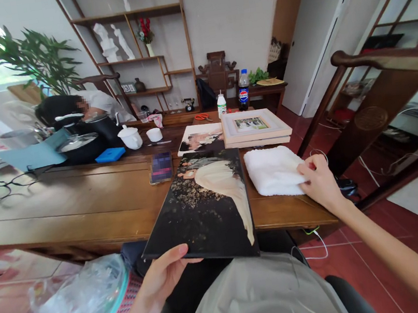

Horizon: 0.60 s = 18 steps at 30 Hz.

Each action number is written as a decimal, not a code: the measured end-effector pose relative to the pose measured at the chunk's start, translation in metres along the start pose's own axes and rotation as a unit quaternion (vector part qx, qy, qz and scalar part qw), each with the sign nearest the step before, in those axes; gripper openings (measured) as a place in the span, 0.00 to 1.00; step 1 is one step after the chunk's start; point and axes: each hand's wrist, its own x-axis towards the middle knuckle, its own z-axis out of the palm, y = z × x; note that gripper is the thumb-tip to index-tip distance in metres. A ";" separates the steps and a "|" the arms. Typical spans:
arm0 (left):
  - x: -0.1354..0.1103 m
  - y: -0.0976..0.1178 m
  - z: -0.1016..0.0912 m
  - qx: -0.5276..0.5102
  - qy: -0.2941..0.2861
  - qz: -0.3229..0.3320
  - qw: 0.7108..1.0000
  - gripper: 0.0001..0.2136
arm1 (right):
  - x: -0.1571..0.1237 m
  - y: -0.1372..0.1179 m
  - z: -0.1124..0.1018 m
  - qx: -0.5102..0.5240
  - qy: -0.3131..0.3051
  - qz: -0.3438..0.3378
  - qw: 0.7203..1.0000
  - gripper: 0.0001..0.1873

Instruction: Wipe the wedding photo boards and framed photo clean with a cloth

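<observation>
My left hand (171,269) grips the near edge of a dark photo panel (209,209), thumb on top and fingers underneath. The panel pictures a figure in a long pale gown on a black background; its far end rests at the table. To its right lies a folded white towel (274,170). My right hand (318,182) pinches the right edge of that towel between thumb and fingers. Beyond the panel sits another photo panel (198,136), partly covered, beside a stack of white picture frames (255,127).
On the wooden table (121,201) are a phone (161,167), a white teapot (129,137), a blue box (110,155), orange scissors (202,117) and a cola bottle (243,91). A person (79,105) leans at the far left. A pink basket (118,311) stands below; a wooden chair (367,112) is at right.
</observation>
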 end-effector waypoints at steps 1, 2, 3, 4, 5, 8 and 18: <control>0.000 0.001 0.002 0.005 0.004 0.001 1.000 0.04 | 0.002 -0.001 -0.007 -0.019 -0.042 -0.018 0.999 0.09; 0.001 0.003 0.004 0.009 0.008 0.004 1.000 0.04 | 0.006 -0.001 -0.016 -0.028 -0.084 -0.032 0.996 0.08; 0.001 0.004 0.007 0.009 0.012 0.012 1.000 0.05 | 0.011 -0.002 -0.027 -0.021 -0.124 -0.046 0.991 0.07; 0.001 0.005 0.010 0.008 0.017 0.020 1.000 0.05 | 0.018 -0.004 -0.039 0.002 -0.155 -0.059 0.986 0.06; 0.001 0.007 0.013 0.005 0.023 0.028 0.999 0.05 | 0.027 -0.007 -0.050 0.033 -0.170 -0.071 0.982 0.07; -0.001 0.008 0.018 -0.003 0.040 0.031 0.999 0.04 | 0.065 -0.026 -0.071 0.117 -0.129 -0.106 0.979 0.10; -0.002 -0.001 0.006 -0.039 0.073 -0.003 0.997 0.04 | 0.224 -0.131 0.089 0.062 -0.168 -0.281 0.943 0.24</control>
